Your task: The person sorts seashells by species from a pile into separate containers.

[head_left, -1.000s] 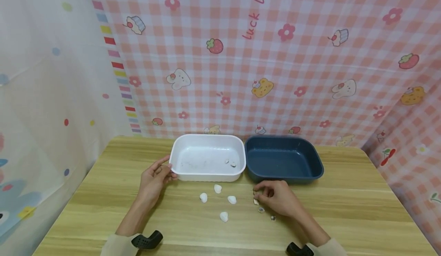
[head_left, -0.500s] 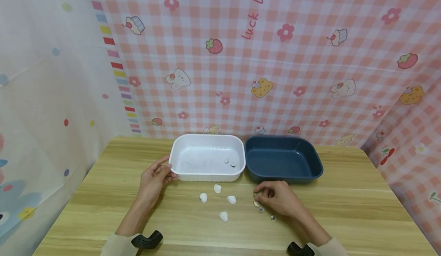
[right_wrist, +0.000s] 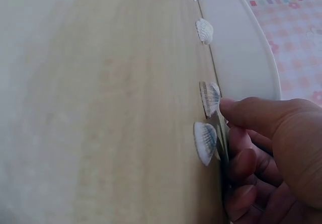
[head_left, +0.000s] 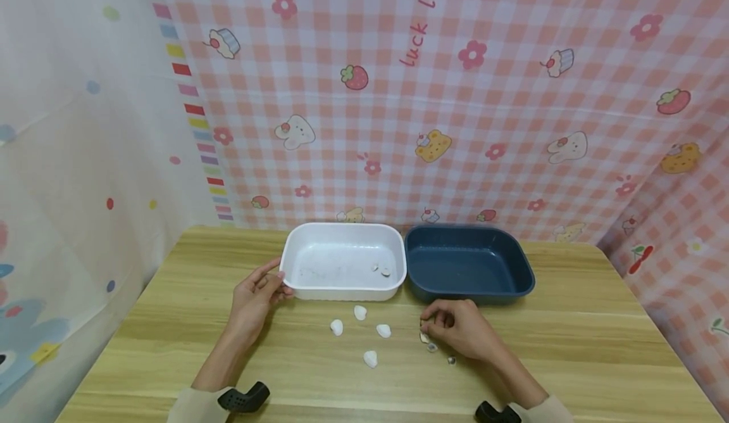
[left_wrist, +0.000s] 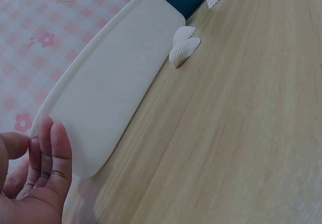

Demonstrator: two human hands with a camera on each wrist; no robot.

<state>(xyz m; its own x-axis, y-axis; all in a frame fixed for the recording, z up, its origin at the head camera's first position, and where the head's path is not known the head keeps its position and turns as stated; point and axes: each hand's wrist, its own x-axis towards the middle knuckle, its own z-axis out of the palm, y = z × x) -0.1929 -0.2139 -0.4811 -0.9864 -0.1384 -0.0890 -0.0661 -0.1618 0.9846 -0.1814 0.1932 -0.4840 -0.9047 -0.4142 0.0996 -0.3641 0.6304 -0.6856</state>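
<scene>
Where ribbed: grey shell [right_wrist: 210,98], R fingertips [right_wrist: 232,108]

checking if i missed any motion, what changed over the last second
Almost nothing. The right hand eased slightly toward the person; its fingertips stay at a grey shell, though a pinch cannot be told. The left hand stays at the white tray corner. The four white shells, the two shells in the white tray and the blue tray have not moved.

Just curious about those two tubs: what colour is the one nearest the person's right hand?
Dark navy blue tub; the head view shows it best, beside the white tub.
</scene>
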